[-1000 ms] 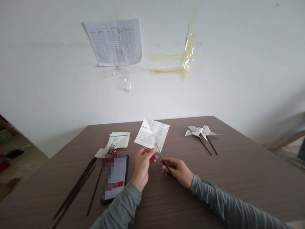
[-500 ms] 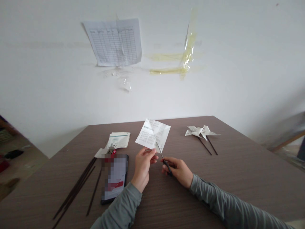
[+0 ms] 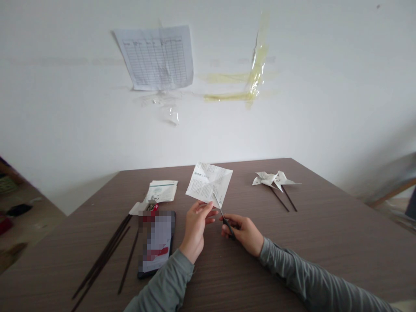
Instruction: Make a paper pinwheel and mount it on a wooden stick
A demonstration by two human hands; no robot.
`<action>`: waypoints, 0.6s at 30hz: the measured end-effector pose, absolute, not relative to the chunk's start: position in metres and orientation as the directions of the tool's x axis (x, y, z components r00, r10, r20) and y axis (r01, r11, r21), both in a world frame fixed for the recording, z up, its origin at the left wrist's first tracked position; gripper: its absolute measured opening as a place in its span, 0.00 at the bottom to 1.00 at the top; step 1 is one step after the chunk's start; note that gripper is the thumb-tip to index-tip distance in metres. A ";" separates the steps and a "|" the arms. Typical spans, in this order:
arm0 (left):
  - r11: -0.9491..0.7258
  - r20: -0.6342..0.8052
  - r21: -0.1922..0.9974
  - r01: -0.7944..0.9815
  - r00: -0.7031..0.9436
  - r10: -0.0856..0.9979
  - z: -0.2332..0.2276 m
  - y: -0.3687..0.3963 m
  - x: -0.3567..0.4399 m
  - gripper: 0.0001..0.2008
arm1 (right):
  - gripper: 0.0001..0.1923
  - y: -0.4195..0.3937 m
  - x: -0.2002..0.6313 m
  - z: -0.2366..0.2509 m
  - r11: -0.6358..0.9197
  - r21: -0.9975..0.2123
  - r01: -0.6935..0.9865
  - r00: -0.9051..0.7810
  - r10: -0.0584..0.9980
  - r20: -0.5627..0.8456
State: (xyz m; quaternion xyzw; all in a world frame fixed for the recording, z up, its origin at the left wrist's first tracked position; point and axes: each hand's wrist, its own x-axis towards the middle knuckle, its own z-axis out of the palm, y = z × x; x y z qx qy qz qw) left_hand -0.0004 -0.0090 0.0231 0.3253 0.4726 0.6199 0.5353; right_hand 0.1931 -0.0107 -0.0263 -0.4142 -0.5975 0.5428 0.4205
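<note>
My left hand (image 3: pixel 196 229) pinches the near edge of a square sheet of newspaper (image 3: pixel 208 180), held up above the table with creases across it. In my right hand (image 3: pixel 245 232) is a pair of scissors (image 3: pixel 229 227) with dark handles, fingers closed round them. Their blades reach up and left into the near corner of the sheet, just right of my left fingertips. Whether the blades are fully together is too small to tell.
Two paper pinwheels (image 3: pixel 276 180) on dark sticks lie at the right back. On the left are a stack of paper squares (image 3: pixel 162 190), a small white and red box (image 3: pixel 139 208), several dark sticks (image 3: pixel 104 260) and a phone (image 3: pixel 157 247). A white wall (image 3: pixel 208 138) rises behind the table (image 3: pixel 312 251).
The newspaper sheet has turned and tilted slightly in my left hand, its left corner shifting a little to the right. Both hands stay almost in place.
</note>
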 end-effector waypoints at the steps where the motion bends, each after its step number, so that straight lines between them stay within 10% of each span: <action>1: 0.012 -0.098 0.933 -0.361 -0.221 0.970 0.023 -0.009 0.000 0.28 | 0.28 -0.011 0.193 -0.026 0.067 -0.997 0.044 -0.304 0.951 0.051; 18: -0.095 -0.012 0.950 -0.297 -0.339 0.941 0.024 -0.006 0.002 0.29 | 0.29 -0.010 0.192 -0.028 0.078 -0.996 0.032 -0.316 0.947 0.064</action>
